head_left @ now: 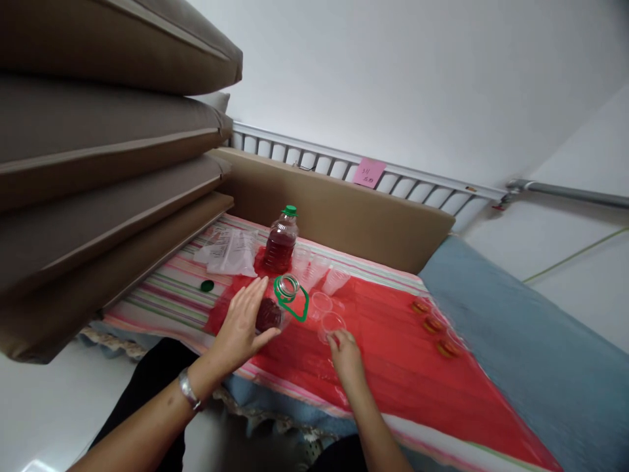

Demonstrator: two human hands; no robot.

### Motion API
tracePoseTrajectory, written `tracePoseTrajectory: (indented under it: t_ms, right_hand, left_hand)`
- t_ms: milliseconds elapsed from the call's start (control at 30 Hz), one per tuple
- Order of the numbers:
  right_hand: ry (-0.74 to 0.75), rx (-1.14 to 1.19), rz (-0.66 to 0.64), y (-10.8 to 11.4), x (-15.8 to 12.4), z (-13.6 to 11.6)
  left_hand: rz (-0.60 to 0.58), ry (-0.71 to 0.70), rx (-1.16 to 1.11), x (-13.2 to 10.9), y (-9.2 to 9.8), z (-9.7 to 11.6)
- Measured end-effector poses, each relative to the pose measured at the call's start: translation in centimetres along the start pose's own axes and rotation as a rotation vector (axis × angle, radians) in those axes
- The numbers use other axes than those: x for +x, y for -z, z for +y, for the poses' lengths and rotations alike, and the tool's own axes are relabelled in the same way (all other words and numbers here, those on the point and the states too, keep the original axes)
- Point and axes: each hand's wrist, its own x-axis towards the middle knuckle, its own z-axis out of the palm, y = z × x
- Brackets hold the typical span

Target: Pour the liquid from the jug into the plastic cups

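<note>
My left hand (240,321), with a silver bracelet on its wrist, has its fingers stretched out and thumb apart. It is right beside an uncapped clear bottle (269,316) of dark red liquid; whether it touches the bottle I cannot tell. A green ring and handle (301,313) surround the bottle's open neck. With my right hand (345,354) I pinch a clear plastic cup (334,322) over the red sheet. Another clear cup (322,303) stands just behind it. A green cap (207,286) lies to the left on the striped cloth.
A second bottle (281,244) of red liquid, green-capped, stands farther back. Clear cups (335,280) lie near it, beside plastic bags (233,252). Three small filled cups (433,325) sit on the right of the red sheet (393,341). Stacked cushions (108,137) overhang the left side.
</note>
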Motion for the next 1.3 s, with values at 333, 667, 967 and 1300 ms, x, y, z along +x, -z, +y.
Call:
tracePoseTrajectory:
  t_ms: [333,667,967,1300]
  right_hand:
    - [0.079,-0.012,0.108,3.2,-1.1,-4.1]
    - [0.732,0.165,0.304,5.1,-2.2,-17.8]
    - [0.636,0.296,0.328,3.8,-1.2,-16.4]
    - [0.585,0.366,0.3,3.3,-0.5,-14.7]
  left_hand:
    - [-0.005,0.037,-0.028,0.1,0.1,-0.1]
    - [-0.071,0.037,-0.1,-0.3,0.2,0.8]
    - [0.173,0.731,-0.775,-2.1,0.4,-3.1]
    - [0.03,1.25,-1.015,-6.3,-3.4,-7.1]
